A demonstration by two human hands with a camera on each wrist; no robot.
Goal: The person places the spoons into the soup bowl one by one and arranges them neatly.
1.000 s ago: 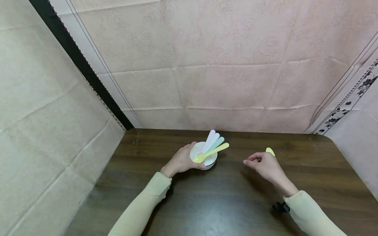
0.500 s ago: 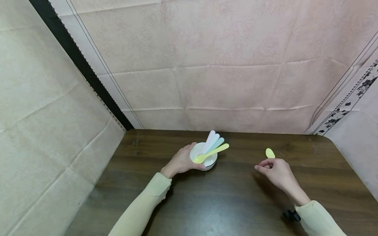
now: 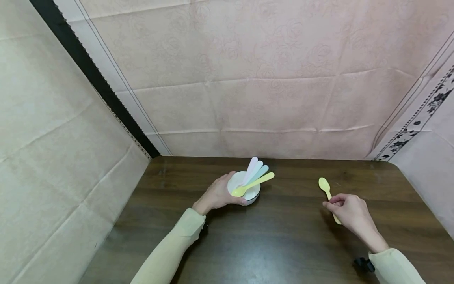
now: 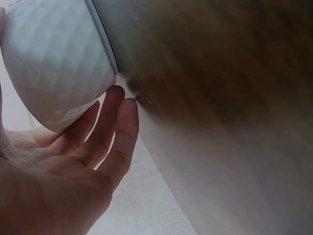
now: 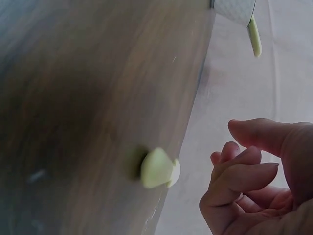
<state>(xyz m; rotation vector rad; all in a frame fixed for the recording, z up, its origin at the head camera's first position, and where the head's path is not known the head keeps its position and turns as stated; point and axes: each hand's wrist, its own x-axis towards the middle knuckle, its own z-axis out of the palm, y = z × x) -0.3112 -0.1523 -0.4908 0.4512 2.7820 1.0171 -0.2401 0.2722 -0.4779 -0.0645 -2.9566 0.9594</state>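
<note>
My left hand (image 3: 221, 192) grips a small white bowl (image 3: 253, 192) round its side; the left wrist view shows the bowl's quilted outer wall (image 4: 63, 58) with the fingers around it. Several spoons lean in the bowl: a yellow spoon (image 3: 256, 183) across the front, a light blue spoon (image 3: 262, 170) and pale lilac ones behind. To the right, a second yellow spoon (image 3: 324, 184) lies on the table, bowl end away from me. Over its handle hovers my right hand (image 3: 351, 211), fingers loosely curled with nothing between them. The right wrist view shows a gap between thumb (image 5: 259, 134) and fingers.
The brown wooden table (image 3: 248, 244) runs back to a pale patterned cloth (image 3: 269, 98) hung behind it. More cloth (image 3: 64, 157) hangs along the left side, with another stretch at the right.
My right hand has moved right and toward me, uncovering more of the yellow spoon on the table, down to its handle end. The left hand and bowl have stayed in place.
</note>
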